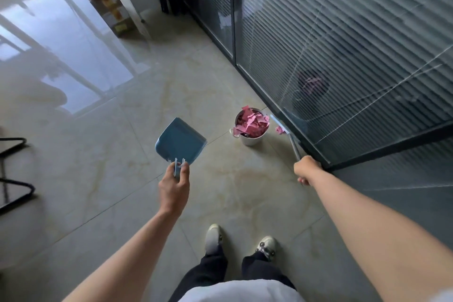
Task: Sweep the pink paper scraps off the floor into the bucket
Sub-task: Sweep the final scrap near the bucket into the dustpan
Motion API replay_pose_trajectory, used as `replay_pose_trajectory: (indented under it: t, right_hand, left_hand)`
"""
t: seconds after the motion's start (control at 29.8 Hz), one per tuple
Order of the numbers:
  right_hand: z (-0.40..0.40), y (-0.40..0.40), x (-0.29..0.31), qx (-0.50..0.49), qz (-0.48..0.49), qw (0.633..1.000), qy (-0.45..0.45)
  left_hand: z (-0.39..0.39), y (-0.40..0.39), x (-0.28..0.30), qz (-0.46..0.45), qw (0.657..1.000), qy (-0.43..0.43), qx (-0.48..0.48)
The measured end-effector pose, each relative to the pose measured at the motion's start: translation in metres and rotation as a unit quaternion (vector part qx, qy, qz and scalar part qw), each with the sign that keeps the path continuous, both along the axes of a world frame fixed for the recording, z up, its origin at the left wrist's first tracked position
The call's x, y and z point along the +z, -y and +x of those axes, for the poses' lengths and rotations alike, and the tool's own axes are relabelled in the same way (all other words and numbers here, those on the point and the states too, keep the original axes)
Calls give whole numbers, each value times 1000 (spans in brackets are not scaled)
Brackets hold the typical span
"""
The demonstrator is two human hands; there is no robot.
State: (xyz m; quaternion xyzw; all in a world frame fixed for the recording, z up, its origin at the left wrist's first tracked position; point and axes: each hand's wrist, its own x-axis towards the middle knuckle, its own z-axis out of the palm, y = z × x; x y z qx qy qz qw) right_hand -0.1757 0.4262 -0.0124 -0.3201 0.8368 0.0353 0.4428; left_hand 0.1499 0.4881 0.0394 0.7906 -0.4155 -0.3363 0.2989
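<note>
Head view: left hand (pixel 174 185) grips the blue dustpan (pixel 181 140) aloft; right hand (pixel 307 169) clasps the broom (pixel 285 131), its shaft running far-left to one pink scrap (pixel 279 129) just right of the scrap-filled bucket (pixel 251 127).

Blue dustpan (pixel 181 141) in left hand (pixel 174 187), broom handle (pixel 295 147) in right hand (pixel 306 170), scrap-filled bucket (pixel 251 138) between
</note>
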Motion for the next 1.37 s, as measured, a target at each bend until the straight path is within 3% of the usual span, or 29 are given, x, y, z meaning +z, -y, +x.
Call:
replay_pose_trajectory:
  t: [0.17,0.6,0.84,1.11,1.37]
  right_hand:
    - [-2,11,-10,73,39,996,-21]
    - [24,-105,19,-10,101,995,19]
    - [32,-170,26,-80,46,994,58]
    - [37,-213,40,-12,41,999,14]
    - [52,-201,23,-16,88,996,5]
  left_hand:
    - [13,-11,-29,45,999,-19,24]
    - [12,-6,-61,161,982,27,-90]
    - [6,-14,-76,207,965,30,-158]
    - [0,-31,-93,249,948,22,-196]
    - [1,-34,-98,278,944,8,-175]
